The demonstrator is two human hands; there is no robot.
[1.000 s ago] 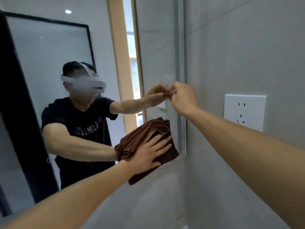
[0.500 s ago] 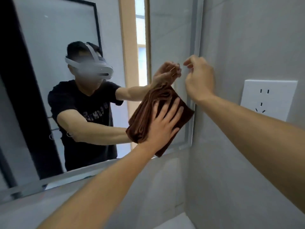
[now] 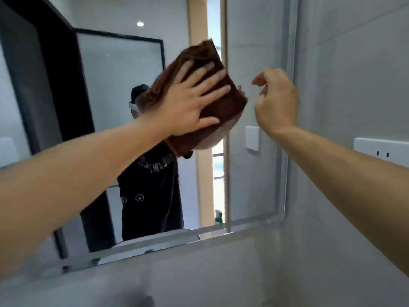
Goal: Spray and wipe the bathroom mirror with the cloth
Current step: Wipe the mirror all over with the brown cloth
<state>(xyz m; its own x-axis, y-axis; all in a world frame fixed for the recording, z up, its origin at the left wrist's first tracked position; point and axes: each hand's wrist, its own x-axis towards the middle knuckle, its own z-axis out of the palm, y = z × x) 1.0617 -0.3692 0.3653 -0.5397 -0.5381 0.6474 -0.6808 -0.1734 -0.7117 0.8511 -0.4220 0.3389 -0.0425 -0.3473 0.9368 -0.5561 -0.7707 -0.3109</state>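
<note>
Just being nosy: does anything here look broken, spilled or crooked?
Nothing stands out. The left hand presses the brown cloth flat on the mirror; the right hand hangs empty beside it.

Grey tiled wall, white wall socket, pale wooden doorframe
</note>
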